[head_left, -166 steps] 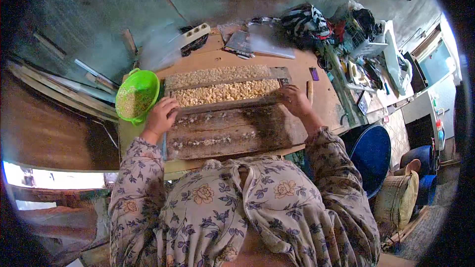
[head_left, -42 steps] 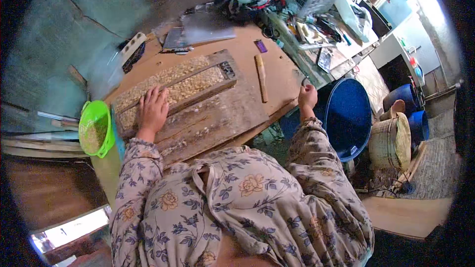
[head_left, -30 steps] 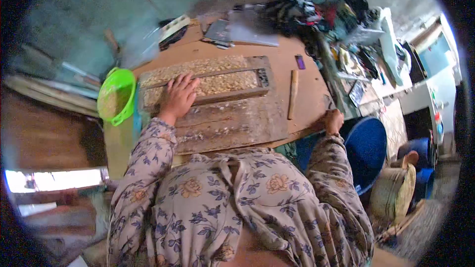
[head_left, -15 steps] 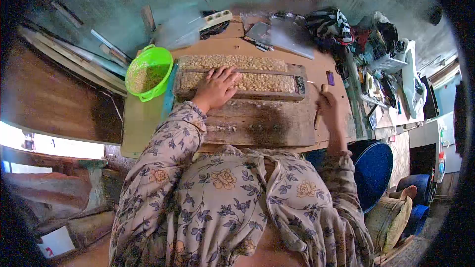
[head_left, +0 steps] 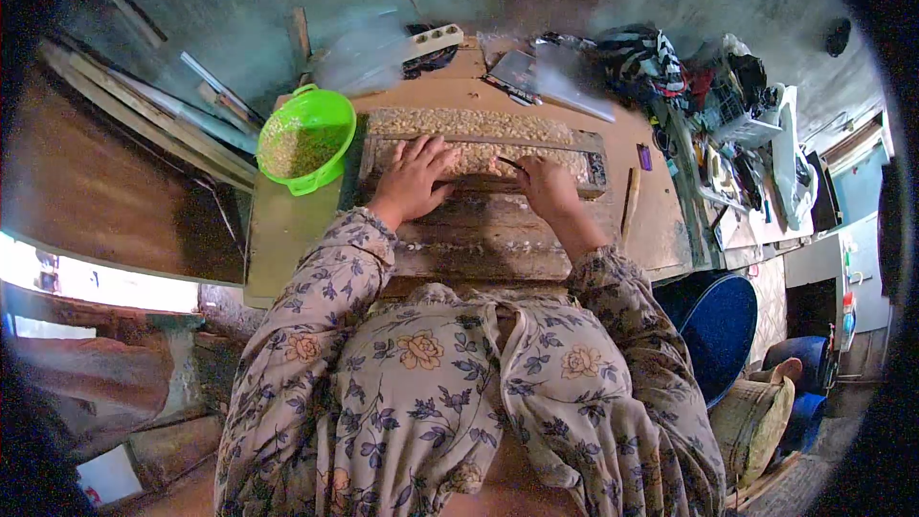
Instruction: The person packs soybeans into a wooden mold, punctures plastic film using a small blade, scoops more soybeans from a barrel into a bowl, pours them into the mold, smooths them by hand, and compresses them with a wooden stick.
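My left hand (head_left: 414,182) lies with fingers spread over the near side of a wooden frame (head_left: 459,180), pressing on a thin straight strip (head_left: 488,142). Under the strip is a long slab of pale, bean-like grains (head_left: 450,123), parted lengthwise by it. My right hand (head_left: 549,187) is closed on a small knife (head_left: 510,164), its thin dark blade pointing left over the near part of the slab. The handle is hidden in my fist. The frame rests on a worn wooden board (head_left: 479,263).
A green basket (head_left: 330,120) with loose grains stands left of the frame. A wooden stick (head_left: 631,201) lies to the right, near a small purple object (head_left: 644,157). Behind are a power strip (head_left: 436,40) and plastic sheets (head_left: 574,86). A blue barrel (head_left: 713,335) stands at lower right.
My right hand has moved left from beside the wooden stick to the slab, with the knife in it. My left hand stays on the strip. The whole view has shifted slightly.
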Available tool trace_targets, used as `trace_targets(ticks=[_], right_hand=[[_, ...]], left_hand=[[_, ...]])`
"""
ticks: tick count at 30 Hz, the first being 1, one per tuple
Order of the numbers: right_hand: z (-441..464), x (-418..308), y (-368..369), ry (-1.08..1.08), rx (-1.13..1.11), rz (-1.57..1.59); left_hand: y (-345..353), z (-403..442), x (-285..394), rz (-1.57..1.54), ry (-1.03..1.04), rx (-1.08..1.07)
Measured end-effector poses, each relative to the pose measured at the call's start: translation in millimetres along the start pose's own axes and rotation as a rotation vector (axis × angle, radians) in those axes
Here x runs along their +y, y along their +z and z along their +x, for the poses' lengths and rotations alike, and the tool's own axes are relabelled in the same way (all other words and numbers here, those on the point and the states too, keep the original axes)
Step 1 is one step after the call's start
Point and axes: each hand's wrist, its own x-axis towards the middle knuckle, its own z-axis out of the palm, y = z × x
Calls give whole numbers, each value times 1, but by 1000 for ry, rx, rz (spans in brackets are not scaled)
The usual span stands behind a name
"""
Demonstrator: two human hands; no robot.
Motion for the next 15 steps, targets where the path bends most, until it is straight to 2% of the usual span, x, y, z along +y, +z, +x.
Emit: trace_targets(ticks=[9,15], right_hand=[[4,-31,-1,85,-71,-29],[17,-41,16,-23,-68,-100]], left_hand=[[-7,-21,-21,66,-66,59],[-11,-34,-30,114,-120,53]])
